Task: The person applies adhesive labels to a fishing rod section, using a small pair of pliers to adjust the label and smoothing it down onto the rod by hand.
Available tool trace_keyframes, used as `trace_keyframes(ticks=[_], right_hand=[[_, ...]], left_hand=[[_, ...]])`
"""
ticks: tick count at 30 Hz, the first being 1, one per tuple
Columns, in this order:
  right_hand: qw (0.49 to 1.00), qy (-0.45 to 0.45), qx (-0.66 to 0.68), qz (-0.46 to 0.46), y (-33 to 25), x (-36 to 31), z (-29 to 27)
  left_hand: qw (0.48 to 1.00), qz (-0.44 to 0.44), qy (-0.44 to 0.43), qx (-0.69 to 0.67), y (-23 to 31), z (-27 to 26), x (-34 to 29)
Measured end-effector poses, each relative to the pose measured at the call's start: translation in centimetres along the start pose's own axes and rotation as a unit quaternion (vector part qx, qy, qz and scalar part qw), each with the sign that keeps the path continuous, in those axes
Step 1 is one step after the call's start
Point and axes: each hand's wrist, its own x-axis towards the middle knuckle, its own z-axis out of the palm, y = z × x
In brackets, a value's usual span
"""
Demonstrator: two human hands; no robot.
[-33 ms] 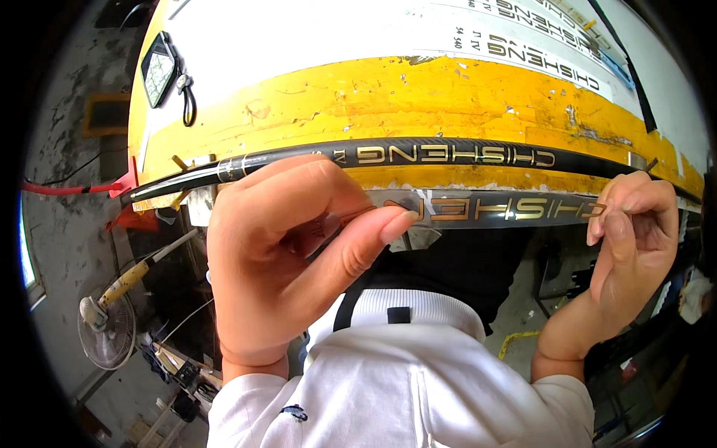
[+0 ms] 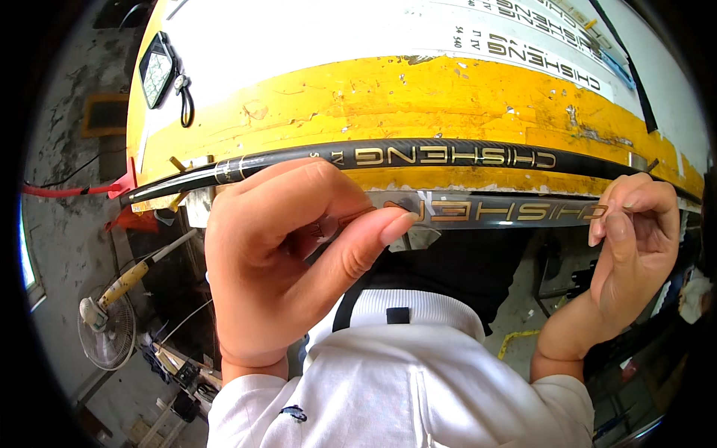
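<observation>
A clear decal strip (image 2: 515,212) with gold lettering is stretched between my two hands, in front of the table's near edge. My left hand (image 2: 287,239) pinches its left part between thumb and fingers, covering some of the lettering. At the right end, the fingertips of my right hand (image 2: 631,231) are closed on the strip. Just beyond it lies a long black rod (image 2: 582,161), glossy and tapering toward the left, with similar gold lettering along its upper side. My left hand's knuckles overlap part of the rod from this view; whether they touch it I cannot tell.
The worn yellow table edge (image 2: 314,97) runs behind the rod. Printed decal sheets (image 2: 545,63) lie at the far right, a phone (image 2: 157,71) with a strap at the far left. A red clamp-like piece (image 2: 123,181) sits by the rod's left end. A fan (image 2: 106,328) stands lower left.
</observation>
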Motion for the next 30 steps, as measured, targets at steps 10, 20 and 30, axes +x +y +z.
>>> trace_keyframes(ticks=[10, 20, 30], right_hand=[[0.991, -0.105, -0.025, -0.084, -0.8, -0.6, -3.2], [0.987, -0.118, -0.099, -0.038, -3.5, -4.0, -1.4], [0.981, -0.116, -0.156, -0.005, -7.7, -7.4, 2.2]], left_hand=[[0.993, 0.023, 0.038, 0.113, 0.5, 0.6, -1.3], [0.956, -0.079, -0.035, 0.279, -5.3, -3.2, -7.6], [0.912, 0.217, -0.251, -0.242, -0.7, 3.9, -6.9]])
